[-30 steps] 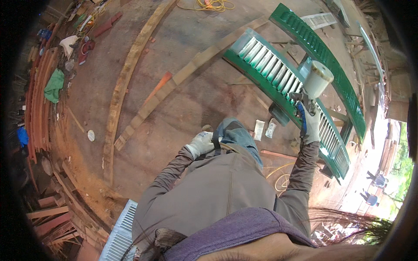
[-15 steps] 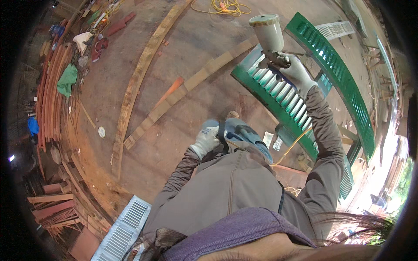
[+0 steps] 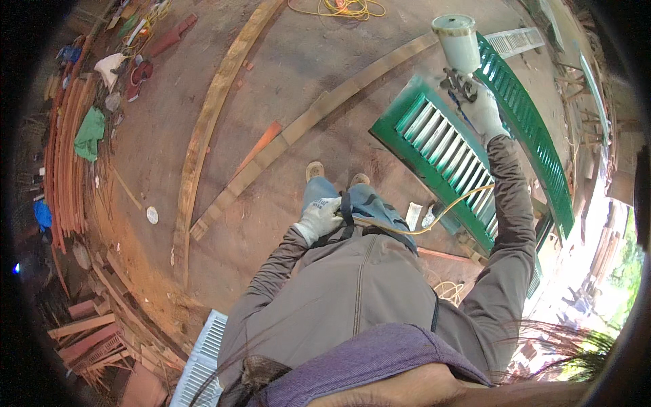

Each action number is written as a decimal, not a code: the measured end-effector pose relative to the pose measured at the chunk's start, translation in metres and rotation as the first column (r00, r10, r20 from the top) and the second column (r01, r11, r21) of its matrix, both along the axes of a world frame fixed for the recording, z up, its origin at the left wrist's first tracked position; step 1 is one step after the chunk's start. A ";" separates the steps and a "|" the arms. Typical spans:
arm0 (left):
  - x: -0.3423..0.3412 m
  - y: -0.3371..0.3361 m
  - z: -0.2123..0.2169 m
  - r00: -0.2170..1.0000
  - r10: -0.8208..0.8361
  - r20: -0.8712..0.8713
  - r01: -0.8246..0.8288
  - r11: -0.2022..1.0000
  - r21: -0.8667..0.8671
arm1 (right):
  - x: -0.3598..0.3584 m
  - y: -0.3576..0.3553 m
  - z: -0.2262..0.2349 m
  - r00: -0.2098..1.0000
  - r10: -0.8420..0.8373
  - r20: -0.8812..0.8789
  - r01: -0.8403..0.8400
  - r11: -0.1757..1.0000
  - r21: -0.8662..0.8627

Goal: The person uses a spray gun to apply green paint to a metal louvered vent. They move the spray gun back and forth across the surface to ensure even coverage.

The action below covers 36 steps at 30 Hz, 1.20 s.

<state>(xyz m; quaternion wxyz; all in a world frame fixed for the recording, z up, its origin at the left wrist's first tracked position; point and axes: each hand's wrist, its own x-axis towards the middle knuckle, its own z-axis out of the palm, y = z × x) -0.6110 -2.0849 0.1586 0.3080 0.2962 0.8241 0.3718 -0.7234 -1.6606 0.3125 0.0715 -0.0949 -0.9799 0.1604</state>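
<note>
1. Near the far corner of the louvred panel (image 3: 434,173), in the head view, the right grip (image 3: 485,114) is closed around a spray gun (image 3: 460,87) with a pale cup (image 3: 458,45). Whether the trigger is pressed, I cannot tell.
2. Toward the right edge of the floor (image 3: 271,203), this panel stands slanting, green on its frame; its slats (image 3: 444,144) are white with partial green. Beside its far long edge is a second panel (image 3: 530,119), wholly green.
3. At the waist, the left grip (image 3: 320,219) has curled fingers beside a dark strap (image 3: 348,208) and yellow hose (image 3: 462,200); I cannot tell if it grasps either.
4. By my judgement, the step in hand is spraying green on the slats, not yet finished.
5. Next move calls, I think, for aiming at the whiter slats, keeping the hose away from paint.
</note>
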 end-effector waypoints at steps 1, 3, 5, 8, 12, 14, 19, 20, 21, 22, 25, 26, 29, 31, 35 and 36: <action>-0.010 -0.004 -0.001 1.000 -0.018 0.019 0.018 1.000 -0.021 | 0.003 0.006 -0.005 0.999 0.023 -0.028 -0.023 1.000 -0.008; -0.021 -0.013 -0.004 0.997 -0.028 0.070 0.034 0.996 -0.077 | 0.015 -0.022 0.010 0.999 -0.001 0.040 0.003 0.999 -0.035; -0.031 -0.020 -0.006 0.998 -0.049 0.044 0.053 0.996 -0.077 | 0.022 -0.059 0.045 0.986 -0.009 0.167 0.041 0.981 -0.190; -0.043 -0.025 -0.011 0.994 -0.100 0.041 0.104 0.991 -0.083 | 0.039 -0.075 0.055 0.973 0.138 0.186 -0.045 0.901 -0.432; -0.062 -0.023 0.002 0.977 -0.190 0.093 0.196 0.979 -0.063 | 0.043 -0.072 0.053 0.953 0.134 0.274 0.046 0.824 -0.564; -0.063 -0.027 0.002 0.982 -0.185 0.036 0.185 0.983 -0.013 | 0.033 -0.062 0.042 0.952 0.090 0.292 0.088 0.834 -0.544; -0.068 -0.035 -0.013 0.980 -0.195 0.044 0.195 0.981 -0.004 | 0.010 -0.026 0.015 0.935 -0.331 0.130 0.334 0.692 -0.640; -0.072 -0.034 -0.010 0.977 -0.206 0.062 0.208 0.978 -0.024 | 0.004 -0.020 0.015 0.921 -0.373 0.116 0.345 0.636 -0.691; -0.074 -0.034 -0.004 0.973 -0.217 0.080 0.221 0.974 -0.045 | 0.001 -0.014 0.015 0.904 -0.414 0.105 0.349 0.576 -0.739; -0.076 -0.033 0.000 0.969 -0.226 0.098 0.233 0.970 -0.066 | -0.002 -0.011 0.012 0.879 -0.471 0.074 0.314 0.455 -0.833; -0.076 -0.032 -0.006 0.971 -0.213 0.106 0.220 0.974 -0.059 | -0.008 0.031 -0.001 0.891 -0.432 0.140 0.323 0.387 -0.864; -0.078 -0.027 0.000 0.968 -0.202 0.149 0.215 0.974 -0.077 | -0.007 0.033 -0.006 0.887 -0.445 0.120 0.297 0.353 -0.887; -0.084 -0.015 0.007 0.963 -0.238 0.123 0.251 0.962 -0.105 | 0.008 0.049 -0.019 0.840 -0.521 0.151 0.400 0.408 -0.821; -0.080 -0.008 0.005 0.971 -0.203 0.125 0.213 0.974 -0.072 | 0.031 0.048 -0.015 0.799 -0.570 0.193 0.440 0.334 -0.833; -0.077 0.012 0.002 0.971 -0.203 0.125 0.206 0.979 -0.009 | 0.098 0.093 -0.021 0.760 -0.626 0.174 0.438 0.295 -0.849; -0.075 0.017 0.000 0.970 -0.219 0.109 0.222 0.975 -0.014 | 0.112 0.097 -0.014 0.732 -0.652 0.200 0.476 0.278 -0.834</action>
